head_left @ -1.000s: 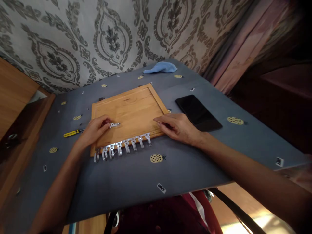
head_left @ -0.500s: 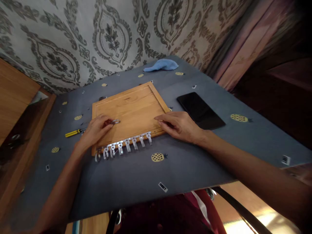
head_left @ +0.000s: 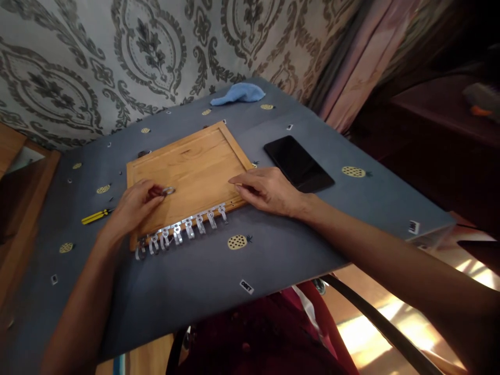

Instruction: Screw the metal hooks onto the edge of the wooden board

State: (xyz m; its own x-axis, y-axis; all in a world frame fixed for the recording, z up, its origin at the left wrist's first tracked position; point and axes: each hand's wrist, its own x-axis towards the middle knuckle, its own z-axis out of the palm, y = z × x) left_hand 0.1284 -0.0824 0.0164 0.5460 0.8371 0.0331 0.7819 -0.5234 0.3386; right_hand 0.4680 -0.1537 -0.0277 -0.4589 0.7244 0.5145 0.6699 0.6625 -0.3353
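Note:
A framed wooden panel lies on the blue-grey table. Along its near edge runs a row of several metal hooks. Over the panel's left part, my left hand pinches a small metal ring-shaped piece between thumb and fingertips. My right hand is over the panel's right edge, its thumb and index finger close together; whatever is between them, if anything, is too small to make out.
A black tablet or phone lies right of the panel. The table also bears a blue cloth at the back and a yellow-handled screwdriver at the left. A wooden cabinet stands far left.
The whole view has shifted, so the table and its objects appear further left and slightly higher. Both hands keep nearly the same pose over the panel.

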